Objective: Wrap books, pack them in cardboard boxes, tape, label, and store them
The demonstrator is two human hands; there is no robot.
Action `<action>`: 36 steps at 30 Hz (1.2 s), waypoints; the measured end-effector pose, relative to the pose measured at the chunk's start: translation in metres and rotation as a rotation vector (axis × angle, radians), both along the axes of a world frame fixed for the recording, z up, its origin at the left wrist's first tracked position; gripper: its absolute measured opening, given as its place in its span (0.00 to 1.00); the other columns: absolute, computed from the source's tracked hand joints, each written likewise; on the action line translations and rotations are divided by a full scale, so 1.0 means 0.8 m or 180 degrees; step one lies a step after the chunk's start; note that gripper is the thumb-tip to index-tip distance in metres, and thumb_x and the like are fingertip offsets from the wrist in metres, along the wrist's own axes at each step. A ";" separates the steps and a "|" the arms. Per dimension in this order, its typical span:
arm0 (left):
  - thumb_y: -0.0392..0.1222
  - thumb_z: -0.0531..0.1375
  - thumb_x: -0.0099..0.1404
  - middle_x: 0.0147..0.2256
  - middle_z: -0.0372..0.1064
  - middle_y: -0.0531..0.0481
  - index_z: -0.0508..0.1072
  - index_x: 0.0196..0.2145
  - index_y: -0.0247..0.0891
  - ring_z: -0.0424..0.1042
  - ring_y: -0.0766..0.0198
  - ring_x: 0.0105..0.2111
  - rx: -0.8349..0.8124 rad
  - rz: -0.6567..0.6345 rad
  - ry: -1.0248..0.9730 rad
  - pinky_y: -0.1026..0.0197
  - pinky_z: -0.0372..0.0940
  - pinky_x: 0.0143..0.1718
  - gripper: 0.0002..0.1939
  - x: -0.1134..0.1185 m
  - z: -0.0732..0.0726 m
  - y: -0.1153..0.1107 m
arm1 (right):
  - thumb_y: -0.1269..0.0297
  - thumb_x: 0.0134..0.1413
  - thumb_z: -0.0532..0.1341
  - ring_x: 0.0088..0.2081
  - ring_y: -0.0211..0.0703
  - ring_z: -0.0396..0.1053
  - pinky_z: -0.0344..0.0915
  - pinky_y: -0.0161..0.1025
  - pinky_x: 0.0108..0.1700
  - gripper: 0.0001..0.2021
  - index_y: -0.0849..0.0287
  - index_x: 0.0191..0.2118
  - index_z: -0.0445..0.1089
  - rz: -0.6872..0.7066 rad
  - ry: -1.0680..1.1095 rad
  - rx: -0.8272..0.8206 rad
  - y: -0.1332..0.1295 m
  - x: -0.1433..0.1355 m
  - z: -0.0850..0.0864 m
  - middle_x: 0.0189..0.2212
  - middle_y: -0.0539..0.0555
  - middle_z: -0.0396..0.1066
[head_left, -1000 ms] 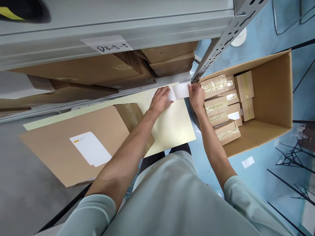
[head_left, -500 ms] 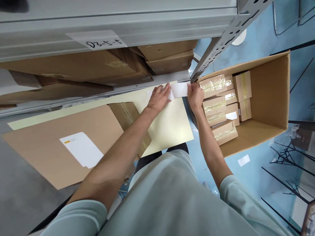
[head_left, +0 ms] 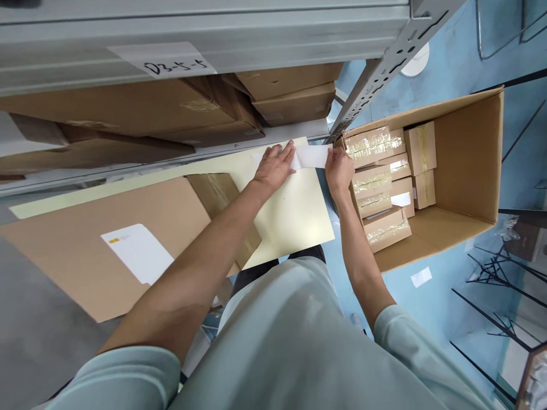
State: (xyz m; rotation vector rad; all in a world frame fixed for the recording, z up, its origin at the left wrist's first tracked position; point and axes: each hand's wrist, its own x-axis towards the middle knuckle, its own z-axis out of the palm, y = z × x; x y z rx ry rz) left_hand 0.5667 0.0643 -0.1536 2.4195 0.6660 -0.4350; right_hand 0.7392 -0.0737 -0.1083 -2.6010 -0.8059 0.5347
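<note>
My left hand (head_left: 276,166) lies flat with its fingers stretched over a pale yellow sheet (head_left: 299,213), pressing one end of a white paper strip (head_left: 315,156). The strip runs out from under those fingers past the sheet's right edge. Its other end is pinched in my right hand (head_left: 339,166), which is closed beside the wall of an open carton. A brown cardboard box (head_left: 171,210) with a white label (head_left: 137,253) rests on the left part of the sheet, partly behind my left forearm.
The large open carton (head_left: 464,171) on the right holds several small taped boxes (head_left: 371,181). A metal shelf (head_left: 256,40) marked D3-5-5, with brown boxes (head_left: 128,111) beneath it, runs along the far side. Its upright post (head_left: 376,77) stands beside the carton. Black metal legs (head_left: 496,273) lie at right.
My view has shifted slightly. The left hand stays flat on the strip and the right hand keeps its pinch; the strip between them looks slightly more taut.
</note>
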 end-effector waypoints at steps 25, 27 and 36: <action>0.59 0.56 0.77 0.79 0.49 0.23 0.58 0.77 0.25 0.51 0.41 0.80 -0.1490 0.1922 -0.1072 0.39 0.50 0.79 0.43 -0.036 0.165 -0.088 | 0.41 0.79 0.54 0.52 0.54 0.81 0.76 0.51 0.58 0.25 0.53 0.44 0.82 -0.0026 -0.0271 0.1668 -0.103 -0.142 0.157 0.46 0.64 0.82; 0.71 0.46 0.79 0.71 0.68 0.28 0.72 0.69 0.33 0.66 0.43 0.74 -0.2360 0.2670 -0.1670 0.40 0.63 0.73 0.42 -0.083 0.213 -0.130 | 0.44 0.77 0.59 0.54 0.57 0.82 0.76 0.55 0.60 0.21 0.51 0.42 0.83 0.0630 0.0112 0.1739 -0.109 -0.171 0.168 0.45 0.64 0.83; 0.74 0.74 0.56 0.39 0.85 0.42 0.83 0.43 0.37 0.87 0.44 0.46 -0.2680 0.4554 -0.2376 0.50 0.82 0.47 0.36 -0.279 0.324 -0.207 | 0.46 0.68 0.70 0.80 0.62 0.55 0.60 0.65 0.78 0.20 0.43 0.60 0.82 0.2312 0.1383 0.1723 -0.118 -0.273 0.224 0.74 0.58 0.67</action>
